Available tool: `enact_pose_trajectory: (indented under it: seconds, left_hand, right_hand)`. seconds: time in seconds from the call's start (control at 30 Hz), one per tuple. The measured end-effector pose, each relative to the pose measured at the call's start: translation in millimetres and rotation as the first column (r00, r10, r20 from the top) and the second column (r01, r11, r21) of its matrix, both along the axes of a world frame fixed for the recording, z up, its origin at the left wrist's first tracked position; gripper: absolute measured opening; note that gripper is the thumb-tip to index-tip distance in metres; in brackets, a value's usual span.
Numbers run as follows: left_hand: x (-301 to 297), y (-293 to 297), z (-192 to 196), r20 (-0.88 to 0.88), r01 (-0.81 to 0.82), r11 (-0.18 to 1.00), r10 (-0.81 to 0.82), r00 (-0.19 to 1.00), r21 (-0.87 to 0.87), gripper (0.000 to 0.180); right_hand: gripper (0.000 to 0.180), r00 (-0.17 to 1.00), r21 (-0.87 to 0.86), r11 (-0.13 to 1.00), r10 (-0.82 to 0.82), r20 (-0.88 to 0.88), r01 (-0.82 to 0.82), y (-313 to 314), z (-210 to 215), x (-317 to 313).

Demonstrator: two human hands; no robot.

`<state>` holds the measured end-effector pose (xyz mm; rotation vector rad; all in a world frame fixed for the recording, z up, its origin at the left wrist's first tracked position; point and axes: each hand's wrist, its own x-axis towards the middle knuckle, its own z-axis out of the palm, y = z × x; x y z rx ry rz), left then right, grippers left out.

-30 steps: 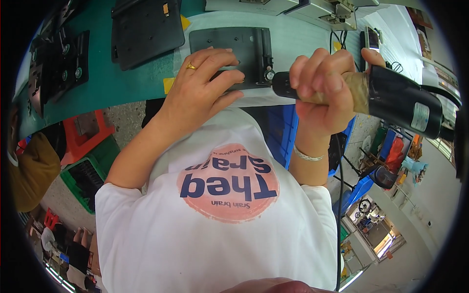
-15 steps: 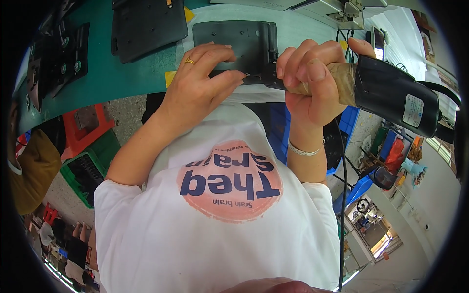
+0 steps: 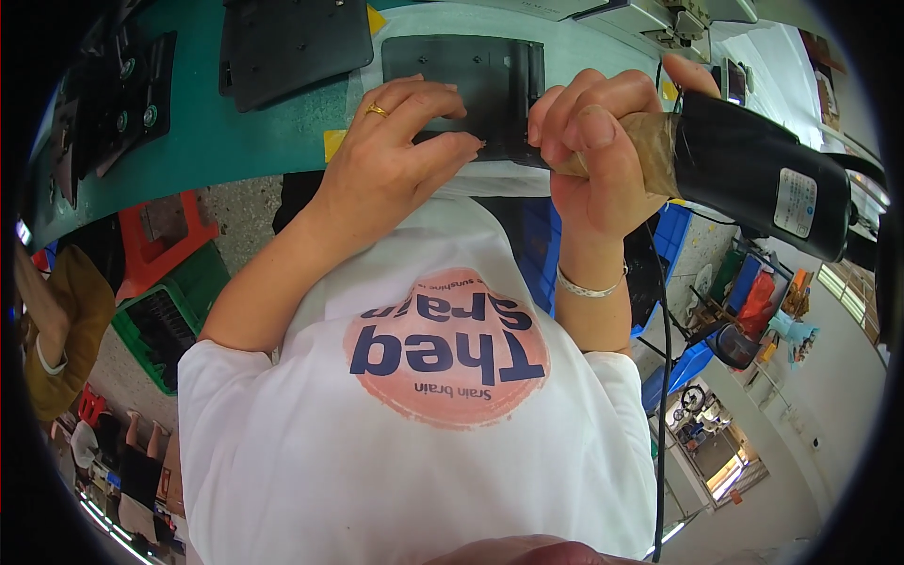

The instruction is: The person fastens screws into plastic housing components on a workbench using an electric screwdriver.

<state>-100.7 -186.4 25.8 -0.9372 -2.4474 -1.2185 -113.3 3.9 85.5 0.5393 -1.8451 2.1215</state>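
My right hand (image 3: 603, 151) is wrapped round an electric screwdriver (image 3: 753, 174), black with a tan taped grip and a white label. The tool lies almost level, its front end pointing left over a flat black panel (image 3: 461, 71). My left hand (image 3: 386, 141), with a gold ring, rests at the panel's near left part. Thumb and forefinger are pinched together at the near edge, and a tiny metal piece like a screw (image 3: 483, 144) shows at their tips. The other fingers are curled above the panel. The driver's bit is hardly visible.
More black panels (image 3: 297, 47) lie on the green table (image 3: 226, 141) at far left, beside dark parts with round fittings (image 3: 122, 113). Below stand a red stool (image 3: 160, 245) and a green crate (image 3: 155, 330). A black cable (image 3: 664, 377) hangs at right. Another person's arm (image 3: 42, 311) shows at left.
The screwdriver's front end has drawn slightly nearer to me, and its bit shows less. My left hand has shifted a little right; the view has moved slightly.
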Motion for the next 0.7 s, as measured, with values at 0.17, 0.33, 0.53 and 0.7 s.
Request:
enact_pose_trajectory:
  seconds: [0.17, 0.33, 0.53, 0.7]
  left_hand:
    - [0.5, -0.1, -0.1, 0.009, 0.007, 1.0, -0.007, 1.0, 0.014, 0.015]
    - [0.9, 1.4, -1.4, 0.024, -0.022, 0.999, 0.021, 0.999, 0.047, 0.015]
    - [-2.6, 2.4, -4.7, 0.013, -0.008, 0.999, 0.008, 1.0, 0.052, 0.017]
    - [-6.3, 3.4, 0.5, 0.009, 0.019, 0.998, -0.019, 1.0, 0.054, 0.019]
  right_hand:
    - [0.057, 0.991, 0.043, 0.995, 0.096, -0.096, -0.092, -3.4, -6.8, -9.8]
    - [0.049, 0.987, 0.113, 0.987, 0.125, -0.104, -0.113, -12.0, -9.8, -9.6]
    - [0.048, 0.994, -0.07, 0.997, -0.017, -0.111, 0.009, -16.1, -11.4, -4.2]
    - [0.056, 0.997, 0.045, 0.997, -0.054, -0.061, 0.057, -11.6, -5.6, 1.8]
